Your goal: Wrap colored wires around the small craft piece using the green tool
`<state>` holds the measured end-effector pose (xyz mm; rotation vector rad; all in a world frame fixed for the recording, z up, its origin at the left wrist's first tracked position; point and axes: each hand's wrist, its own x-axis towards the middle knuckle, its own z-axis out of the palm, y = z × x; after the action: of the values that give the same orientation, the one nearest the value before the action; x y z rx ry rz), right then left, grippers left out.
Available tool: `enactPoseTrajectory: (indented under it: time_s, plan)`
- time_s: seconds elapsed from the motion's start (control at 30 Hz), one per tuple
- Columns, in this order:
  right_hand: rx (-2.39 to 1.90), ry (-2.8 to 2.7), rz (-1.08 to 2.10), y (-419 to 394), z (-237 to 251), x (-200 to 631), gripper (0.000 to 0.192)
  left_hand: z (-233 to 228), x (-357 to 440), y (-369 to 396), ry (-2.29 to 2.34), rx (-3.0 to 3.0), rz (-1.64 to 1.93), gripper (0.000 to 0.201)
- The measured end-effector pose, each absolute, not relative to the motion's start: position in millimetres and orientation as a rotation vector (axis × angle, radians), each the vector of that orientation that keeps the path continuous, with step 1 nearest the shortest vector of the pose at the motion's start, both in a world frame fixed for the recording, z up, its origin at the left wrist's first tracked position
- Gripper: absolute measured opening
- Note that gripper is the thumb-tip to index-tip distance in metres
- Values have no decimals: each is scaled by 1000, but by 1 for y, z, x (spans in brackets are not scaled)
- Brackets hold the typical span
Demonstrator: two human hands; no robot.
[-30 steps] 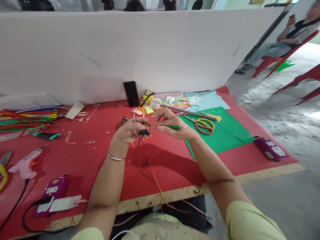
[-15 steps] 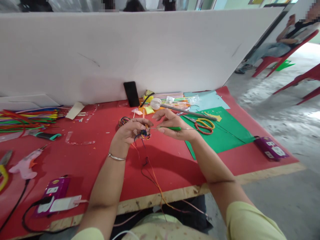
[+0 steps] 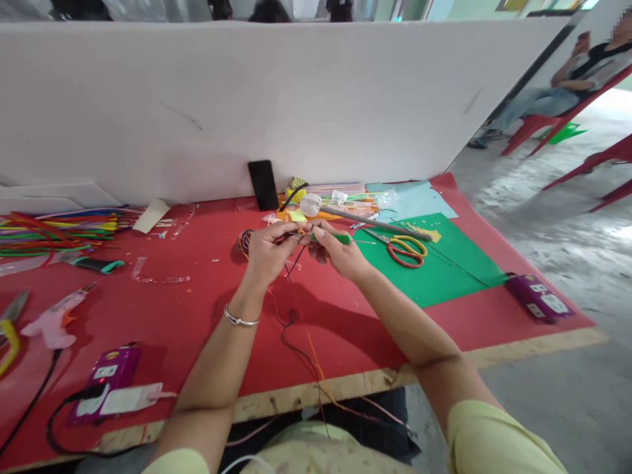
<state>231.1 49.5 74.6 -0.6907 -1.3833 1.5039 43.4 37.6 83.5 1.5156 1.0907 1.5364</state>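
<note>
- The left hand (image 3: 269,249) and right hand (image 3: 338,253) have drawn together since a second ago, fingertips now nearly touching above the red worktop (image 3: 172,309).
- The left grip pinches a small knot of multicoloured threads (image 3: 291,245), now mostly hidden.
- The right grip closes on a thin green-handled metal hook (image 3: 340,238), angled into that knot.
- Loose thread tails (image 3: 306,349) trail toward the worktop's edge.

Both hands (image 3: 306,247) closer together, farther forward.
</note>
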Motion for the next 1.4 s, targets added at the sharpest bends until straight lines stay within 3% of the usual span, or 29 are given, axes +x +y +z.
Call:
enactPoseTrajectory:
  time_s: [0.3, 0.6, 0.9, 1.23, 1.4]
  plan:
    - [-629, -1502, 1326, 53, 81, 238, 52, 81, 37, 40, 1080, 1417, 1463, 19]
    - [-613, -1297, 1669, 63, 85, 253, 49, 84, 16, 46, 1207, 1808, 1272, 35]
    - [-650, -1325, 1628, 64, 82, 253, 48, 96, 29, 38, 774, 1086, 1138, 60]
    - [-638, -1543, 1499, 56, 89, 255, 52, 98, 36, 39, 825, 929, 1073, 49]
    - [-631, -1534, 1514, 59, 85, 254, 52, 98, 35, 34, 773, 1025, 1165, 58]
